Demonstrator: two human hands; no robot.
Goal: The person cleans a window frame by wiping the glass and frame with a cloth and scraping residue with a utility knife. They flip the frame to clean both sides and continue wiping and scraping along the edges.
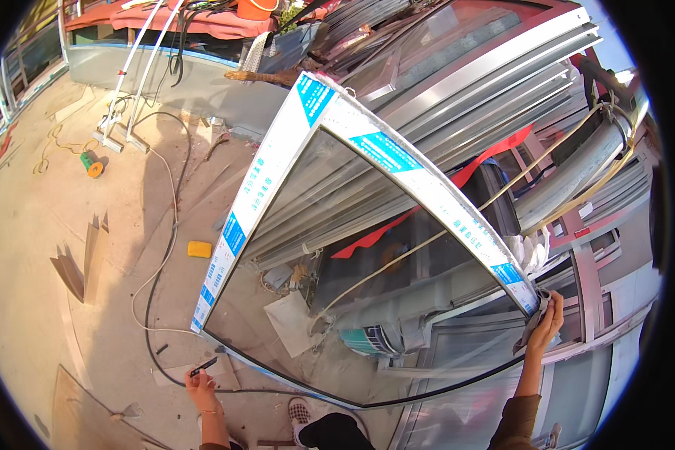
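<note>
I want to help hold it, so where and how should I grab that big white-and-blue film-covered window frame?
Probably grip the long left bar of the window frame from its outer left side. It is narrow, while the see-through middle offers nothing to curl around. The right hand is at the right corner.

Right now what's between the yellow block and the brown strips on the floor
A dark cable and a pale cord run between the yellow block and the brown strips, in the head view.
</note>
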